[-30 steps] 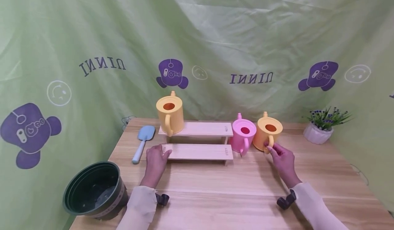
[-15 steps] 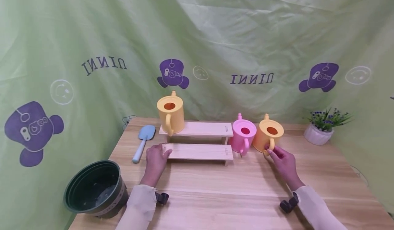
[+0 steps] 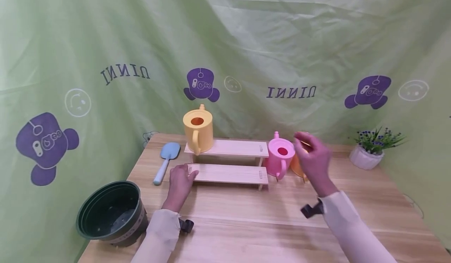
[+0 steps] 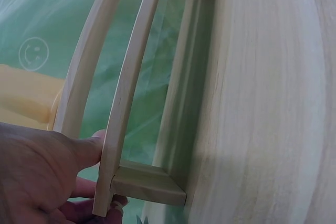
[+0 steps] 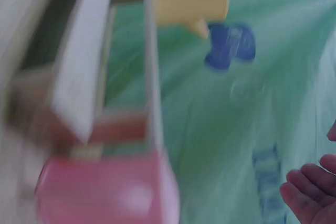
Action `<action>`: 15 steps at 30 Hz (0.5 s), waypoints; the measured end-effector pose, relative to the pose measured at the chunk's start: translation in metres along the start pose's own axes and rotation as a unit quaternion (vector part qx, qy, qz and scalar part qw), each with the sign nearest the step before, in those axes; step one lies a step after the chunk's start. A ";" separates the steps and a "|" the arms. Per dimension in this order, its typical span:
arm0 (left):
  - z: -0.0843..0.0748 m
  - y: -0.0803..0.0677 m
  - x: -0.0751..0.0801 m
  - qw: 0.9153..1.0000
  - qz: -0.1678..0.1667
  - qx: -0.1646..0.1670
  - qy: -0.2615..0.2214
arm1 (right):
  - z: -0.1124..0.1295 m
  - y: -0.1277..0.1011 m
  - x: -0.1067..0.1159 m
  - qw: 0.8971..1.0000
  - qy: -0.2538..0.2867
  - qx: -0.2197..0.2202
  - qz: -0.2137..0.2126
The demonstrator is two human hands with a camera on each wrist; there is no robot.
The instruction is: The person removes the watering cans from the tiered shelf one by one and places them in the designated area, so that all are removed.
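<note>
My left hand (image 3: 180,181) grips the left end of the lower step of the wooden two-step stand (image 3: 229,173), thumb on top and fingers curled under the slat, as the left wrist view shows (image 4: 47,171). My right hand (image 3: 313,161) is raised off the bench (image 3: 267,216), fingers loosely spread and holding nothing, in front of the orange watering can (image 3: 297,167), which it mostly hides; I cannot tell whether it touches the can. That can stands on the bench at about 2 o'clock from the stand, just beside the pink watering can (image 3: 280,157), which is against the stand's right end. Through the pink can's round top opening I see only dark red inside. The yellow watering can (image 3: 198,132) stands on the left end of the upper step, its opening orange inside. At 8 o'clock, the dark green plant pot (image 3: 110,214) sits at the bench's near left corner with only dark specks inside. A blue trowel (image 3: 165,162) lies at 10 o'clock, and a small potted plant in a white pot (image 3: 366,153) is far at 2 o'clock.
</note>
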State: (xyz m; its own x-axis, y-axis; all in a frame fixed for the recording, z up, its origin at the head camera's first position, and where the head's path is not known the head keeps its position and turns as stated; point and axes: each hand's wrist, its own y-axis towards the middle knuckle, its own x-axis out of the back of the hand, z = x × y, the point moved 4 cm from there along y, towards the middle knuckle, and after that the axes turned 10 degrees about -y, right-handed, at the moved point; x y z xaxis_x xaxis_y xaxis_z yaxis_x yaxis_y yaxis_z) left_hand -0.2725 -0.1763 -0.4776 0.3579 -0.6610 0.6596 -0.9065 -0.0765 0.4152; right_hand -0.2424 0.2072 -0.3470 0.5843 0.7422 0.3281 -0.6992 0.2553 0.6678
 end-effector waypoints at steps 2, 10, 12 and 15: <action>0.001 0.000 0.001 1.000 0.003 0.009 0.000 | 0.036 0.003 -0.024 0.998 0.033 0.020 0.044; -0.002 0.003 0.003 1.000 0.007 0.018 0.002 | 0.114 -0.019 -0.128 0.967 0.138 -0.015 0.212; -0.002 0.003 0.002 1.000 0.014 0.022 0.009 | 0.119 -0.027 -0.151 0.961 0.157 -0.023 0.227; -0.003 0.002 0.000 0.999 0.026 0.029 0.014 | 0.113 -0.038 -0.183 0.956 0.163 -0.037 0.240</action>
State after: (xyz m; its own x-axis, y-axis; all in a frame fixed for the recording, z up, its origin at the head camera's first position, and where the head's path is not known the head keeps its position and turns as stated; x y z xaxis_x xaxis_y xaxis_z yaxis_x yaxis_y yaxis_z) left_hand -0.2734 -0.1744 -0.4748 0.3156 -0.6435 0.6974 -0.9351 -0.0860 0.3438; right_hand -0.2761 -0.0083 -0.3574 0.0372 0.9357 0.3507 -0.8891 -0.1292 0.4391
